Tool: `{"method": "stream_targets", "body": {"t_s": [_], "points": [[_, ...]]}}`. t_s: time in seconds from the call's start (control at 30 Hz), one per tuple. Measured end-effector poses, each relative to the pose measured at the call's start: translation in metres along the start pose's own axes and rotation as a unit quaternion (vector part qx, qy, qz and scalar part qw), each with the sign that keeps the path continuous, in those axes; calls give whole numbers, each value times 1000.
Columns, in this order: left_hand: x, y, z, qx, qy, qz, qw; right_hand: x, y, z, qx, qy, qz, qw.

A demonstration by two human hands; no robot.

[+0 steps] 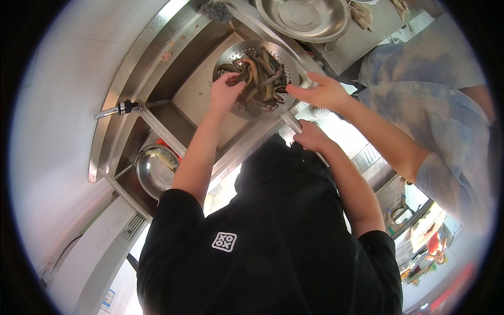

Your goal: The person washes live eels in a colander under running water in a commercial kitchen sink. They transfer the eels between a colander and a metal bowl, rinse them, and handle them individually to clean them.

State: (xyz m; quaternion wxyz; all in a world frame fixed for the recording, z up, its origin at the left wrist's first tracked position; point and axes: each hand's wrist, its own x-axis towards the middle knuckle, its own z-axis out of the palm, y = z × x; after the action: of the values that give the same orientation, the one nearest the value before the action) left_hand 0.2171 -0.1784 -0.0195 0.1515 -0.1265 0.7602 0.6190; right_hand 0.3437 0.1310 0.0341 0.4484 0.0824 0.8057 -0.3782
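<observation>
A perforated metal strainer ladle (289, 59) holds a heap of dark, slender, fish-like pieces (256, 75); their exact kind is unclear. Beneath it is the large basin of a stainless steel sink (197, 88). My right hand (311, 136) grips the ladle's metal handle (291, 121), close to my black apron front. At the ladle's left rim, my left hand (226, 92) has its thumb and fingers around one dark piece (239, 78). A co-worker's hand (321, 90) reaches in from the right, its fingertips at the heap's right edge.
A smaller sink basin holds a metal bowl (151, 179) with a fish (163, 155). The faucet (118, 109) juts over the sink's left rim. A wide steel bowl (303, 17) stands beyond the ladle, near cloths (361, 15). The co-worker's body (421, 98) takes up the right side.
</observation>
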Motion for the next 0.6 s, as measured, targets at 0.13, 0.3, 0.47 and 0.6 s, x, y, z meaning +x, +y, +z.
{"method": "stream_targets", "body": {"t_s": [0.13, 0.3, 0.47, 0.6], "points": [[-7, 13, -14, -99, 1, -23, 995, -1, -1, 1, 16, 5, -3, 1000], [-21, 34, -22, -155, -28, -12, 987, 0, -2, 2, 1, 15, -16, 1000], [-34, 45, -17, -291, -29, 19, 956, 1, -4, 1, -5, 5, 1, 1000], [-35, 36, -18, -475, -41, -47, 878, 0, -7, 0, 4, -2, 4, 1000]]}}
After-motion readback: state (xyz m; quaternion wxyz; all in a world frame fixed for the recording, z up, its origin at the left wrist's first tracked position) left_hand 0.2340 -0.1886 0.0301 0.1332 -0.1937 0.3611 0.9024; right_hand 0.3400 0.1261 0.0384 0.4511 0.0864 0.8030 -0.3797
